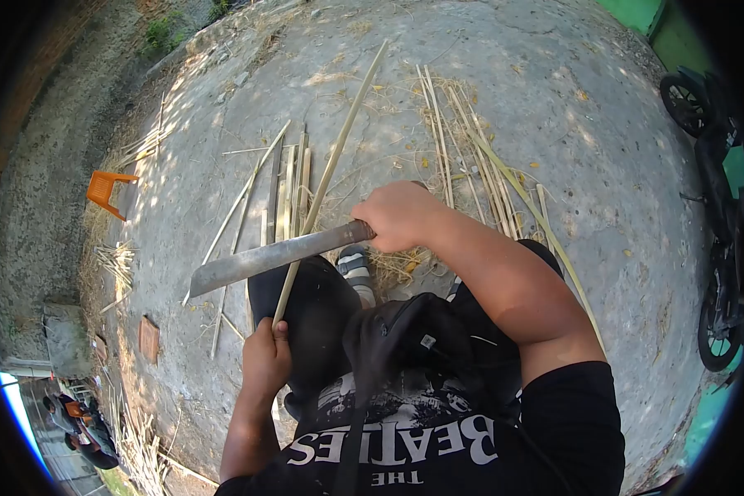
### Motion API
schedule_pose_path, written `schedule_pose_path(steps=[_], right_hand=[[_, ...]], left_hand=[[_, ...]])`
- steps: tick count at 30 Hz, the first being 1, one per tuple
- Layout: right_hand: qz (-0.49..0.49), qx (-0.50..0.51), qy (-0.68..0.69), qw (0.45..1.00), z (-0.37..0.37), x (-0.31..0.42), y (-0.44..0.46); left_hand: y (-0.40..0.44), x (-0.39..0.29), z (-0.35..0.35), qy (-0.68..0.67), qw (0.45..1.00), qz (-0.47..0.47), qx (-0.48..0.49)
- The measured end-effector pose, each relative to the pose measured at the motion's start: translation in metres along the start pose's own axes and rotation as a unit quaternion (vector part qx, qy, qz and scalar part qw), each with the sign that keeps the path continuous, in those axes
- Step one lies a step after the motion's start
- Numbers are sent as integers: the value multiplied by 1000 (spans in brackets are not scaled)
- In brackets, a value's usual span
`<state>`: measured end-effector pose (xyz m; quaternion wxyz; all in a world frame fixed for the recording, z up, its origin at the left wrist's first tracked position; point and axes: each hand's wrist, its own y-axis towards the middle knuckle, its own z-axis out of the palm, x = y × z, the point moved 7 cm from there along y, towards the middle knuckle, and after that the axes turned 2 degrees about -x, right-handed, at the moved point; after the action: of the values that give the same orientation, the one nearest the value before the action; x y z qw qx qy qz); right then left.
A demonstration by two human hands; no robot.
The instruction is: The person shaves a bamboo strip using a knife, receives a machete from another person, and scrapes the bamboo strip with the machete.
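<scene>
My right hand [401, 217] is closed around the handle of a machete [277, 260], whose broad grey blade points left. The blade lies across a long bamboo strip [339, 149], over my knee; whether it touches the strip I cannot tell. Low on the left, my left hand [266, 355] grips the near end of that strip, thumb along it. The strip slants up and away to the right. Beyond my left knee lie several more bamboo strips [289, 186] on the ground.
Another bundle of thin strips [492, 178] lies on the concrete ground [603, 190] ahead right, among shavings. An orange plastic stool [105, 192] stands at left, near a brown block [149, 340]. A pile of split bamboo [143, 455] is lower left. A motorcycle [715, 223] stands at far right.
</scene>
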<state>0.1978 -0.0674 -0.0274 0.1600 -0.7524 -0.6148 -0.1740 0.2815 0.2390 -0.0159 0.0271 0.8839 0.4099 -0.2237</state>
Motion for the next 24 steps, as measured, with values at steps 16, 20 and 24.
schedule_pose_path(steps=[16,20,24], right_hand=[[27,-28,-24,999,-21,-19,2],[112,3,-41,993,-24,-46,2],[91,5,-8,996,-19,-21,-6]], left_hand=[[-4,8,2,-11,1000,11,-3],[-3,9,1,-11,1000,12,-5],[-1,7,-1,-3,1000,4,9]])
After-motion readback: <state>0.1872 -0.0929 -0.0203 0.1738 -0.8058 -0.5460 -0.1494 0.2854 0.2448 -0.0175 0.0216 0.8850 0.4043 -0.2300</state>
